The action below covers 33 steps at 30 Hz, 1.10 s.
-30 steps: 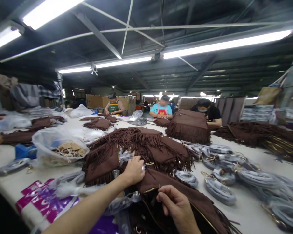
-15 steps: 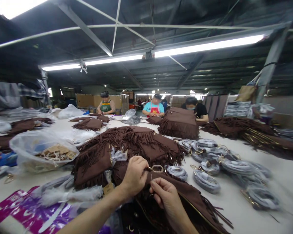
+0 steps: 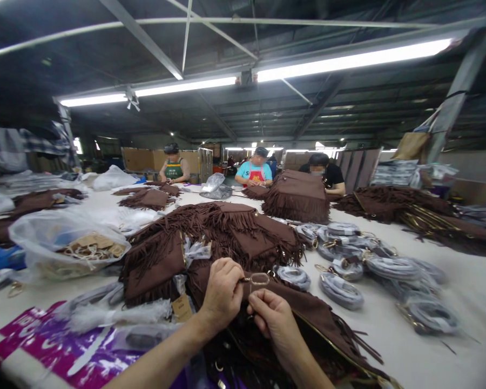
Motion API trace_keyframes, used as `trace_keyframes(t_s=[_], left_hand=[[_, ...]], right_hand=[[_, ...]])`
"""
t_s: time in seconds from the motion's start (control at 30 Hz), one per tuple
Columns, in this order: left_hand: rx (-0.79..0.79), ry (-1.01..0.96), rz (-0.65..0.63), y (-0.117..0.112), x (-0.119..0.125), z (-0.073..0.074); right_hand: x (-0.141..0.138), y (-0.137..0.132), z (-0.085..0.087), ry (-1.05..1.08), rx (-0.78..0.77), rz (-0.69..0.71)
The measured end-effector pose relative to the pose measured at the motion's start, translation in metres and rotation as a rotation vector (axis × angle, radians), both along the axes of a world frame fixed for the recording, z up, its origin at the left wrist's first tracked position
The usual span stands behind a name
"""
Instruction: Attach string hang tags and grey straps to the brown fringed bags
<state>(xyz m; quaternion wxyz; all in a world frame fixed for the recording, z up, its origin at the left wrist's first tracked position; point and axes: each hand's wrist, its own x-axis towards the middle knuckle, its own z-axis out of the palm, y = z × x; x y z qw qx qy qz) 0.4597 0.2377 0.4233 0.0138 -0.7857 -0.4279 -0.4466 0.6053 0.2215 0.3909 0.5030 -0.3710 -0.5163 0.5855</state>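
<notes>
My left hand [image 3: 223,286] is closed on a gold metal snap hook [image 3: 259,279], whose oval loop sticks out to the right of the fingers. Just below it, my right hand [image 3: 272,312] pinches with thumb and forefinger. A small dark bit shows at those fingertips, too small to name. Under both hands lies a brown fringed bag [image 3: 314,307] with a gold zipper along its edge. More brown fringed bags [image 3: 230,227] are heaped beyond my hands. A brown paper tag [image 3: 182,308] lies left of my left wrist.
Coiled grey straps with gold hooks [image 3: 340,292] cover the table's right side. At left stand a clear plastic bag of tags [image 3: 28,237] and purple printed plastic packaging [image 3: 52,346]. A tall brown fringed stack [image 3: 295,194] stands farther back. Several people work across the table.
My view has tilted down slightly. Both hands keep nearly the same pose, and the snap hook's loop is turned a little. Another person's hand at the left edge has gone out of view.
</notes>
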Motion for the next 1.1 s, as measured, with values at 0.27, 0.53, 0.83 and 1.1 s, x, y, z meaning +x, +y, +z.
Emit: trace_keyframes(t_s=[0.27, 0.53, 0.83, 1.1], left_hand=[[0.007, 0.029, -0.052, -0.004, 0.001, -0.003], [-0.23, -0.172, -0.195, -0.005, 0.003, 0.003], [-0.444, -0.319, -0.027, 0.013, 0.012, -0.001], [-0.244, -0.439, -0.09, 0.001, 0.008, 0.002]], right_hand=[[-0.001, 0.003, -0.003, 0.028, 0.012, -0.033], [-0.004, 0.004, -0.009, 0.046, 0.018, -0.088], [-0.002, -0.003, -0.001, -0.038, 0.043, -0.19], [0.008, -0.018, 0.0, -0.036, 0.146, -0.186]])
